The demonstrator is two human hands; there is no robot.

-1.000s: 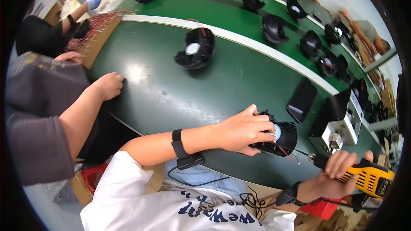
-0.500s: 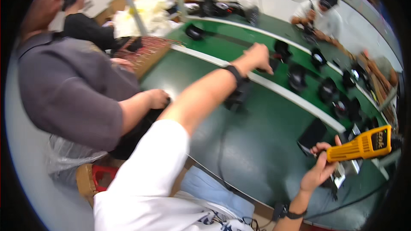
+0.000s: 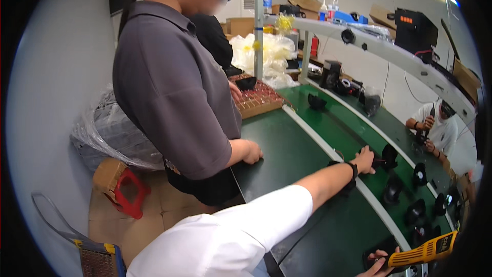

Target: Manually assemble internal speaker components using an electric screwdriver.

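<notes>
Partly cropped, the right hand [image 3: 378, 265] clutches a driver [image 3: 423, 251]; whether the left hand [image 3: 364, 161] grips, I can't tell.

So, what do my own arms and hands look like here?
Your left arm has a short, plain white sleeve, and a black band circles that wrist. Your left hand and right hand show no gloves. The right sleeve is out of view.

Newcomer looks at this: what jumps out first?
Probably the yellow power tool in the right hand, at lower right. Next, the left arm stretched across the pale rail, its left hand over the green belt near black curved parts. Then the co-worker in a grey shirt, large at left.
</notes>
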